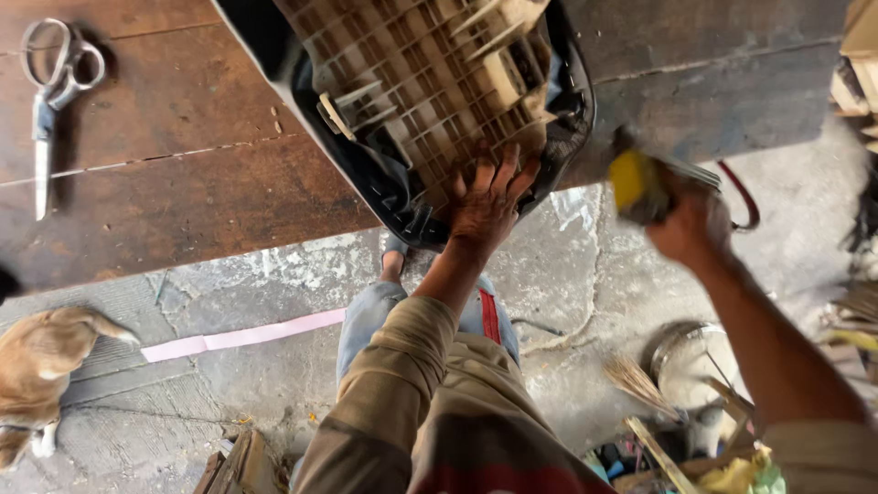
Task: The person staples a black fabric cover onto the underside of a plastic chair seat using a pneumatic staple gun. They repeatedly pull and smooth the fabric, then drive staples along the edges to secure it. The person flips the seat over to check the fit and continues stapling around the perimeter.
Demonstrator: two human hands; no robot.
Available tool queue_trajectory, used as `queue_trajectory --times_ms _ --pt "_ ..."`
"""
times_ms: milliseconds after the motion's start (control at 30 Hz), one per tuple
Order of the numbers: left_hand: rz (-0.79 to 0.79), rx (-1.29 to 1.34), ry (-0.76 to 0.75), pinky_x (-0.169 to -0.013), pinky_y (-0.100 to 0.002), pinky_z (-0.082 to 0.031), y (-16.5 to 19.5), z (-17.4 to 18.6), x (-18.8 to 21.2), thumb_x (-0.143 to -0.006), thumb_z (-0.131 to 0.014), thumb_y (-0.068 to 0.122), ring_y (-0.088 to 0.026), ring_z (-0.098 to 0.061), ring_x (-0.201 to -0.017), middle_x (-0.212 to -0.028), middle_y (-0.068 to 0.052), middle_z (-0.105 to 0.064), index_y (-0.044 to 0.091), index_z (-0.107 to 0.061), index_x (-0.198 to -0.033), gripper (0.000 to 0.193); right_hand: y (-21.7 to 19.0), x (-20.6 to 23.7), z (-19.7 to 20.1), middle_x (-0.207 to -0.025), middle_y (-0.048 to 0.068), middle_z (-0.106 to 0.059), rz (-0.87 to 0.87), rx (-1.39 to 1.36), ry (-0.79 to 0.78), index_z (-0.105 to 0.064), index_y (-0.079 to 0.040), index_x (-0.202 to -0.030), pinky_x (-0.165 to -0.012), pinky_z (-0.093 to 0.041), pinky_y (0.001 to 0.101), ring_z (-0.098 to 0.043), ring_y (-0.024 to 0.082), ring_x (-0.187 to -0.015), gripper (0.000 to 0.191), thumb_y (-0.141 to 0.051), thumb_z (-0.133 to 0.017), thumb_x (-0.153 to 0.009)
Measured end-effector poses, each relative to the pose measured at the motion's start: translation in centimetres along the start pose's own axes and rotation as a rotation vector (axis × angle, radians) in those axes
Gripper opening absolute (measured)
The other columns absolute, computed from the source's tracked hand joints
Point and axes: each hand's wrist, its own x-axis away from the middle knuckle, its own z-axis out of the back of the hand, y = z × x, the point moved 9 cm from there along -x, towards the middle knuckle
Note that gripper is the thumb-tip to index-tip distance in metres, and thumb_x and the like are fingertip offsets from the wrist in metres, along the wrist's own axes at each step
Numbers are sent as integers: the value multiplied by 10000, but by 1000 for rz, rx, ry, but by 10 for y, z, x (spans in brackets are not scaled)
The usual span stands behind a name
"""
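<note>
- Left hand (487,203): we see it spread flat, fingers splayed, palm pressed on the ribbed underside of the seat base (430,82); it grips nothing, only steadies the piece.
- Right hand (688,224): closed around a blurred tool with a yellow body (633,183), raised beside the seat's near right edge and clear of it; a red cord or hose (745,197) loops just behind it.
- Seat base: a beige plastic lattice lying upside down at the near edge of the bench (183,183), overhanging it towards us.
- Black cover (384,183): we note it wrapped up round the rim of the base. Along the left and near edges it looks drawn over; we judge the fastening to be under way near the pressing hand, with the right-hand stretch probably left to do. No individual fasteners can be made out.
- Scissors (50,91): lying well apart on the far left of the bench, untouched.
- Floor: a pale pink strip (242,337), a dog (41,366) at left, a round metal pan (695,361) at right.
- Hidden or unclear: the tool's working end is lost in motion blur; the seat's far end is cut off by the frame; the clutter at lower right is indistinct.
</note>
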Motion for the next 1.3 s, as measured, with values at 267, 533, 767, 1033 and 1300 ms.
queue_trajectory --times_ms 267,533,767,1033,1300 --pt "-30 2 127 -1014 -693 -311 1 21 -1 -886 -675 292 -422 -253 -1481 -1647 -64 -257 398 -288 -1602 821 -75 85 -27 -805 90 -728 226 142 16 -648 -180 -1310 -734 -604 468 -709 274 -750 857 -583 -836 -578" --pt "-22 43 91 -1053 -705 -299 0 25 -2 -895 -658 287 -402 -242 -1504 -1643 -60 -268 383 -292 -1598 798 -80 60 -37 -732 104 -721 113 262 18 -675 -140 -1297 -614 -578 401 -702 238 -629 721 -599 -824 -762" --pt "-19 24 157 -1096 -713 -298 -2 26 0 -963 -669 289 -398 -259 -1520 -1653 -68 -280 331 -322 -1622 746 -81 54 -56 -776 120 -734 27 309 -68 -643 -147 -1257 -665 -589 450 -731 294 -700 723 -543 -817 -678" --pt "-63 -52 91 -1033 -730 -294 9 14 0 -834 -687 308 -432 -235 -1482 -1636 -75 -271 392 -310 -1597 855 -62 75 -56 -741 89 -712 143 105 60 -625 -83 -1256 -793 -601 509 -697 256 -627 650 -585 -763 -867" --pt "-61 18 -3 -1033 -762 -297 9 4 1 -851 -724 528 -460 -215 -1491 -1646 -101 -228 384 -302 -1606 877 -68 74 -57 -759 69 -719 147 85 83 -658 -111 -1267 -700 -582 440 -716 244 -710 624 -571 -757 -858"
